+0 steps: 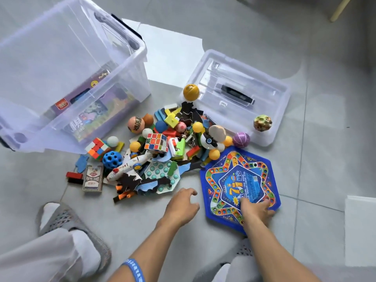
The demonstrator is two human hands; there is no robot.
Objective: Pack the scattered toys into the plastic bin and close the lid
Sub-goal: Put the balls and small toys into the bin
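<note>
Meanwhile the right hand (256, 210) grips the near edge of the blue hexagonal game board (240, 186) (flat on the floor beside the toy pile (158, 151)), left hand (181, 204) loosely spread, holding nothing, clear bin (126, 78) lidless.

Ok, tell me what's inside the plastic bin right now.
Through the clear wall of the plastic bin, flat printed boxes lie on its bottom, one purple with a red logo. Reflections and the boxes themselves hide anything underneath. No loose toys show inside, and the lid lies on the floor.
</note>
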